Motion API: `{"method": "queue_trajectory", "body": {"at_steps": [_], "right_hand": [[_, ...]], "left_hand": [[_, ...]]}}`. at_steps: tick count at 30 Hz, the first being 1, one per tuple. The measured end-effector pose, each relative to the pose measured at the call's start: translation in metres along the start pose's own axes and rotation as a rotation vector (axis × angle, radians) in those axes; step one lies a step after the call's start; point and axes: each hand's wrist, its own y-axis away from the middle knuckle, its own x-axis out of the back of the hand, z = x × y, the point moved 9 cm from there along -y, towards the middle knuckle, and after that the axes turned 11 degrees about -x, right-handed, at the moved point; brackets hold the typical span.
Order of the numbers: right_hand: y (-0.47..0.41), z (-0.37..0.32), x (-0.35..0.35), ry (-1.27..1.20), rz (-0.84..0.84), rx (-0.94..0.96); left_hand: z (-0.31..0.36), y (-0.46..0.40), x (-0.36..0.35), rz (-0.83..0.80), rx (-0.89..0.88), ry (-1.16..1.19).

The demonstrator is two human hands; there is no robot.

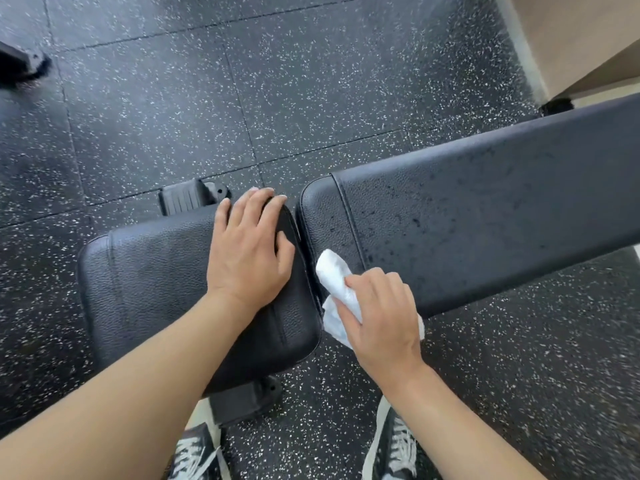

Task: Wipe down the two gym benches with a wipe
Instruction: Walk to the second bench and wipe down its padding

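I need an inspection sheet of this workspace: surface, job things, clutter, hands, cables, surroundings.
Surface: speckled dark floor.
Job things: seat pad and long pad with dark wet-looking spots, a narrow gap between them; white wipe at that gap.
Clutter: nothing seen.
Hands: left hand rests flat on the seat pad; right hand grips the wipe.
Cables: nothing seen.
Surroundings: beige wall, bench feet, shoes.

Bare forearms, no sleeves; black sneakers (197, 455) with white laces.
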Motion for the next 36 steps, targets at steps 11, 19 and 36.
{"method": "queue_trajectory", "body": {"at_steps": [11, 19, 36], "right_hand": [[-0.185, -0.057, -0.035, 0.074, 0.062, -0.152], [-0.061, -0.028, -0.009, -0.038, -0.002, 0.089], [-0.182, -0.035, -0.014, -0.088, 0.132, -0.058]], "left_hand": [[-0.002, -0.004, -0.005, 0.062, -0.013, -0.044], [-0.002, -0.004, -0.005, 0.039, -0.004, -0.060], [0.000, -0.005, -0.003, 0.028, -0.004, -0.065]]}}
